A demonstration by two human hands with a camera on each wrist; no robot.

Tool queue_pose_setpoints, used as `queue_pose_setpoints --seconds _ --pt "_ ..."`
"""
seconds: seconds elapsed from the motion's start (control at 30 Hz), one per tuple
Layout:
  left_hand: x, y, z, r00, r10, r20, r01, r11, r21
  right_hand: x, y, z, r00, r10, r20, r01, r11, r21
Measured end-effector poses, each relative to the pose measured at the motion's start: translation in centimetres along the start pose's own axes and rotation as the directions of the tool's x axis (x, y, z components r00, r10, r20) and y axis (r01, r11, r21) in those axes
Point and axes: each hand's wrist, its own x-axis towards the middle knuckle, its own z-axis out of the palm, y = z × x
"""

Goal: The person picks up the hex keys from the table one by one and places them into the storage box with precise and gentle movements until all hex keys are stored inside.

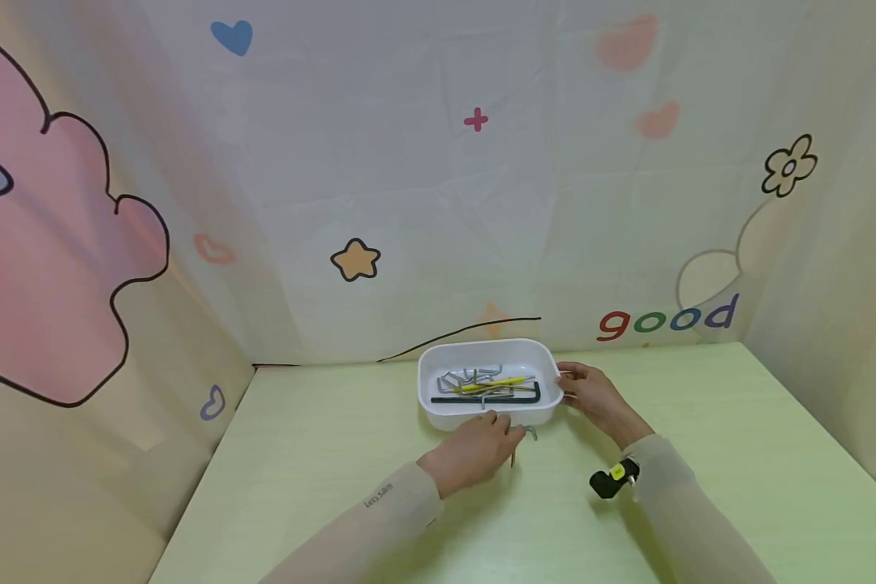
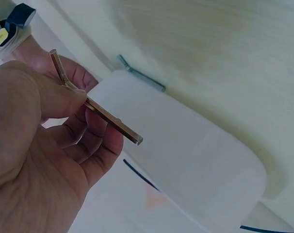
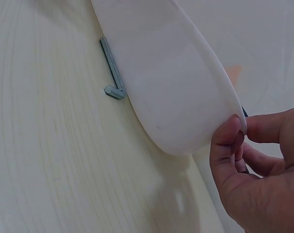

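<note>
My left hand point(image 1: 476, 451) pinches a copper-coloured hex key point(image 2: 110, 118) between thumb and fingers, just in front of a white plastic tray point(image 1: 448, 422). My right hand point(image 1: 594, 399) grips the tray's right rim, thumb and fingers on either side of it in the right wrist view. Inside the tray lie several silver hex keys point(image 1: 491, 371), a long black hex key point(image 1: 485, 399) and a yellow slender piece point(image 1: 500, 383). A grey hex key point(image 3: 113, 70) lies on the table along the tray's front wall, close to my left hand.
The pale green table point(image 1: 307, 470) runs back to a printed cloth point(image 1: 409, 162) that hangs close behind the tray. More cloth hangs along the left and right sides. A black device with a yellow label point(image 1: 615, 477) is strapped at my right wrist.
</note>
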Motion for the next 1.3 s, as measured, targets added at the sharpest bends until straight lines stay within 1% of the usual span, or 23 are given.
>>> queue_pose_setpoints --seconds 0.03,0.23,0.3,0.4,0.5,0.63,0.87,0.97,1.17,1.3 --pt "0.0 -0.1 -0.2 1.000 -0.003 -0.004 0.003 1.000 0.000 0.0 0.0 0.0 1.000 -0.002 0.000 0.002 1.000 -0.003" --pt "0.1 -0.9 -1.2 0.999 -0.031 0.018 0.032 0.999 -0.036 0.0 0.0 -0.1 1.000 0.001 -0.003 -0.001 1.000 -0.008" --pt "0.0 -1.2 -1.5 0.999 -0.041 0.010 0.042 0.998 -0.038 0.0 0.1 -0.2 1.000 0.003 -0.002 -0.003 1.000 -0.003" --pt "-0.1 -1.7 -1.7 0.998 -0.055 -0.029 0.055 0.998 -0.029 0.0 0.1 -0.2 1.000 0.007 0.000 -0.007 1.000 0.001" --pt "-0.2 -2.2 -2.0 0.996 -0.067 -0.051 0.066 0.997 -0.035 0.0 0.2 -0.1 1.000 0.011 0.001 -0.011 1.000 0.005" --pt "-0.3 -2.9 -2.5 0.995 -0.085 -0.047 0.082 0.995 -0.060 0.0 0.3 -0.1 1.000 0.015 0.003 -0.015 1.000 0.005" --pt "-0.1 -4.1 -2.9 0.993 -0.107 -0.056 0.101 0.990 -0.095 0.0 0.3 0.0 1.000 0.017 0.004 -0.017 1.000 0.005" --pt "0.1 -4.8 -3.1 0.991 -0.125 -0.044 0.120 0.988 -0.100 0.0 0.2 0.0 1.000 0.016 0.005 -0.016 1.000 0.004" --pt "0.6 -6.3 -3.7 0.988 -0.152 0.023 0.154 0.983 -0.101 0.0 0.0 0.0 1.000 0.021 0.003 -0.021 1.000 0.007" --pt "1.2 -7.3 -3.9 0.981 -0.185 0.065 0.192 0.972 -0.132 -0.1 -0.1 0.0 1.000 0.019 0.006 -0.019 1.000 0.002"
